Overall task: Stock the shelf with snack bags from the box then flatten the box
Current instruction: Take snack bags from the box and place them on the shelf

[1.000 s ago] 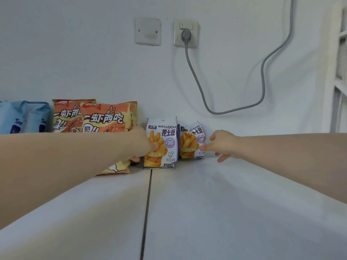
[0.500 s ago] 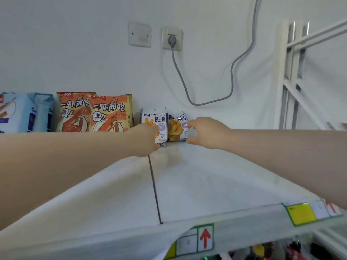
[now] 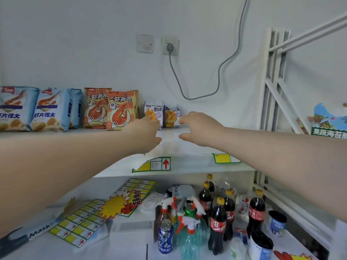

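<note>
Your left hand (image 3: 144,132) reaches across the shelf (image 3: 191,145), its fingertips overlapping the lower part of the left fries bag (image 3: 157,109) (whether they pinch it or merely cover it cannot be told). Your right hand (image 3: 200,129) hovers just beside the right fries bag (image 3: 171,116), fingers loosely spread, holding nothing. Both bags stand upright at the shelf's back, right of the orange shrimp bags (image 3: 120,109).

Shop: price-tagged shelf (image 3: 187,164), snack bags (image 3: 122,109).
</note>
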